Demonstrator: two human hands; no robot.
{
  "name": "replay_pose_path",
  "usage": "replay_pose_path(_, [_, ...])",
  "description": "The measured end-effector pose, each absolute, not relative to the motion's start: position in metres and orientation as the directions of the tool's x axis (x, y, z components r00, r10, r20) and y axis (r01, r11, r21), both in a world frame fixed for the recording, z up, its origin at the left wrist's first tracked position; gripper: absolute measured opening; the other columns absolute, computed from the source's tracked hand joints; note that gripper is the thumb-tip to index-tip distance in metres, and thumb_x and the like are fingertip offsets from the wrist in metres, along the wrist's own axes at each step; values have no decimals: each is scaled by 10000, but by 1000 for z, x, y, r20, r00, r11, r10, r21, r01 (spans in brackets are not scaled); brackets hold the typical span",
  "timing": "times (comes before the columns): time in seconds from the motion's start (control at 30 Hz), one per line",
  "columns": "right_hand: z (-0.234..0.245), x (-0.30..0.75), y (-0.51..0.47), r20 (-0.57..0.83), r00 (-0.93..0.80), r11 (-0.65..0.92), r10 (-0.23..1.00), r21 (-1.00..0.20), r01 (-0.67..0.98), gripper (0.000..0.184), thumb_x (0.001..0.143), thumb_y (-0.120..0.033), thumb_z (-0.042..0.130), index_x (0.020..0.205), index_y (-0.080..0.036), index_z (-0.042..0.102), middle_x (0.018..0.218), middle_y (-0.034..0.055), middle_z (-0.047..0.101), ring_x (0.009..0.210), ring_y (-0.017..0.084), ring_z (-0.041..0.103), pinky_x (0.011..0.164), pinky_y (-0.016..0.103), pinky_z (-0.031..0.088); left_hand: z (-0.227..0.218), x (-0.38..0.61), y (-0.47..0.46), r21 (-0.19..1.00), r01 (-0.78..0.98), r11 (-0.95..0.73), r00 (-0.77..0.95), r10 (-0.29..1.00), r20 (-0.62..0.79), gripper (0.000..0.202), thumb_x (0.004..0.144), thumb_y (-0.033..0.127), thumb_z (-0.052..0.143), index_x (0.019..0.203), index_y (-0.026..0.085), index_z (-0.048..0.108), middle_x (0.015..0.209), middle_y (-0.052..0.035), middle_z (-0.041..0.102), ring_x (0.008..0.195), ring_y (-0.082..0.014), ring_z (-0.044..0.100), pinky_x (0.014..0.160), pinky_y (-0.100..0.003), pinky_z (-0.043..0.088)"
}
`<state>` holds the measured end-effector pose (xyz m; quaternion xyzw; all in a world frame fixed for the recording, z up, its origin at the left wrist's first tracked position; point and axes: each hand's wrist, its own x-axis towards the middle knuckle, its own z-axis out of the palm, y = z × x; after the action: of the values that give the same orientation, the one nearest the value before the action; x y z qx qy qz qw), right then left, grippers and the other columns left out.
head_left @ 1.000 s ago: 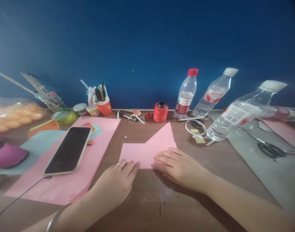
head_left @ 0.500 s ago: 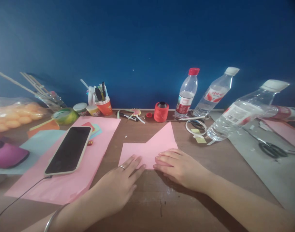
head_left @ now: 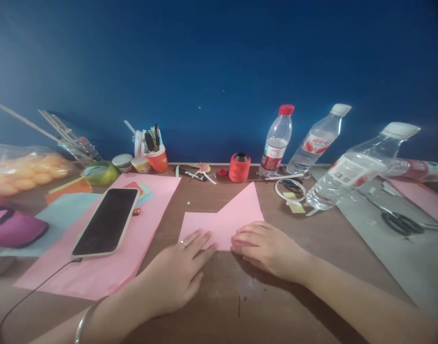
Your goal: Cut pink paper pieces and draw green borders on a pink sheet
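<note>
A folded pink paper (head_left: 226, 217) lies flat on the brown table (head_left: 219, 306), with a pointed flap rising at its far right. My left hand (head_left: 179, 270), a ring on one finger, rests with fingers stretched out flat over the paper's near edge. My right hand (head_left: 264, 246) lies on the paper's near right corner, fingers together and pressed flat. Neither hand holds anything.
A phone (head_left: 107, 222) lies on a large pink sheet (head_left: 147, 215) at left. Along the blue wall stand a pen cup (head_left: 157, 157), a red thread spool (head_left: 239, 167) and water bottles (head_left: 276, 141). Scissors (head_left: 401, 223) lie on a grey mat at right.
My left hand's fingers slid right along the paper's near edge and spread out. The right hand stayed almost still. The view shifted slightly.
</note>
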<state>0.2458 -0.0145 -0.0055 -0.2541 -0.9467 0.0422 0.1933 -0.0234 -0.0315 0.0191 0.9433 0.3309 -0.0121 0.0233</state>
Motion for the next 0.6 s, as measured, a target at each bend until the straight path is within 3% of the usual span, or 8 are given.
replay_pose_path(0.1, [-3, 246, -14, 336, -794, 862, 507, -208, 462, 234, 915, -214, 493, 1113, -209, 617, 1043, 57, 676, 999, 167, 580, 889, 335, 427, 19, -22, -21, 112, 622, -775, 776, 629, 45, 328, 868, 111, 420, 1147, 164, 585, 1253, -99, 559, 1178, -248, 491, 978, -413, 425])
replay_pose_path(0.17, [-2, 247, -14, 334, -788, 855, 518, -227, 466, 229, 916, -225, 491, 1104, -204, 620, 1028, 54, 674, 983, 161, 585, 879, 327, 432, 16, -23, -13, 167, 608, -776, 779, 624, 66, 291, 897, 103, 396, 1072, 176, 617, 1276, -68, 552, 1220, -210, 461, 1016, -376, 399])
replay_pose_path(0.23, [-2, 247, -13, 341, -783, 854, 520, -228, 468, 228, 924, -223, 478, 1096, -194, 626, 1018, 58, 676, 975, 154, 589, 879, 321, 433, 12, -25, -9, 184, 570, -801, 807, 587, 56, 373, 879, 44, 381, 1161, 189, 577, 1342, -33, 505, 1292, -185, 381, 1057, -356, 357])
replay_pose_path(0.37, [-5, 249, -11, 367, -791, 872, 490, -214, 440, 232, 931, -191, 459, 1072, -189, 642, 1020, 55, 687, 977, 158, 592, 880, 327, 431, 3, -29, -8, 109, 489, -866, 871, 492, 2, 641, 770, -82, 340, 1323, 224, 448, 1390, 19, 454, 1356, -202, 251, 1082, -389, 319])
replay_pose_path(0.6, [-8, 249, -14, 362, -792, 870, 491, -253, 424, 216, 911, -173, 482, 1038, -191, 656, 1001, 45, 698, 988, 162, 582, 891, 327, 426, 7, -31, -11, 73, 475, -877, 880, 472, -46, 684, 756, -80, 356, 1356, 246, 394, 1431, 15, 396, 1368, -227, 209, 1067, -392, 328])
